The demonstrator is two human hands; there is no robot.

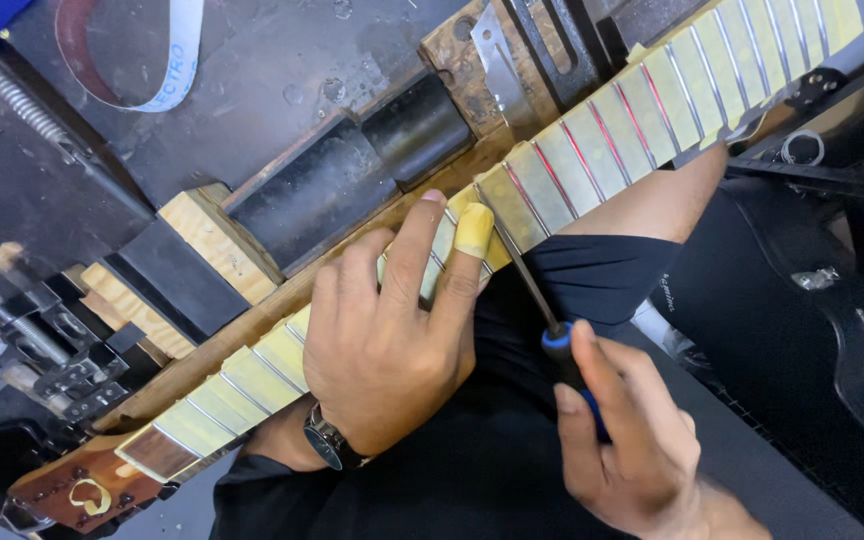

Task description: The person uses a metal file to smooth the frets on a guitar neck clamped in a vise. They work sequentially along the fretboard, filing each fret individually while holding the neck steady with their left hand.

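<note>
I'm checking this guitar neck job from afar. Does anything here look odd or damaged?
Nothing looks broken. The guitar neck has yellowish tape between its frets, and some frets are marked red. The left hand has one fingertip wrapped in yellow tape. The right hand holds a blue-handled tool against a fret.

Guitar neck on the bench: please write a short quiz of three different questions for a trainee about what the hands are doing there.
1. True or false: the left hand lies flat on the guitar neck, which is masked with yellow tape between the frets.
2. Which hand holds the blue-handled tool? A) left hand B) right hand C) neither
3. Fill in: the left wrist wears a ____.

Key: 1 true. 2 B; the thin metal shaft reaches up to a fret beside the left fingertips. 3 wristwatch.
</note>
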